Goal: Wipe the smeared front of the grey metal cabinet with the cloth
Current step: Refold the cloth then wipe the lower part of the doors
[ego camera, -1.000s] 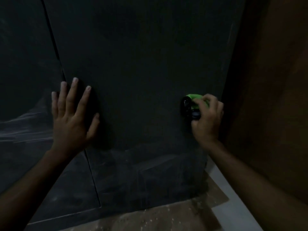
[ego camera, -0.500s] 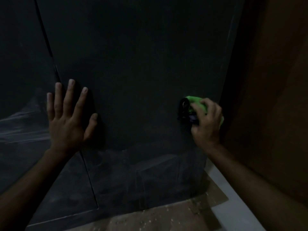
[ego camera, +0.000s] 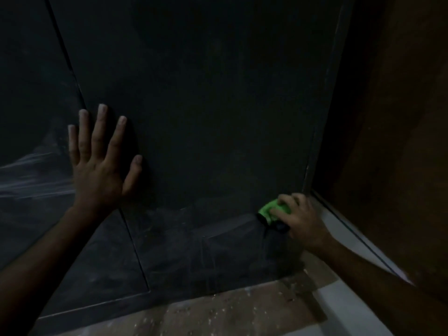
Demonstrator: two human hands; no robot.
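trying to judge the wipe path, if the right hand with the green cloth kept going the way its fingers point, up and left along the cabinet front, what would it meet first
The way looks free: only bare cabinet front lies ahead of the right hand and its green cloth. The left hand is flat on the panel far off to the side, though depth is hard to judge in this dim view.

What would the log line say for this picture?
phase: wiping | right hand: presses green cloth low on cabinet front, near right edge | left hand: flat, fingers spread, on cabinet | pale smears: lower panel

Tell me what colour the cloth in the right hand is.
Bright green, with a dark patch at its lower edge; the cloth shows under the right hand in the head view.
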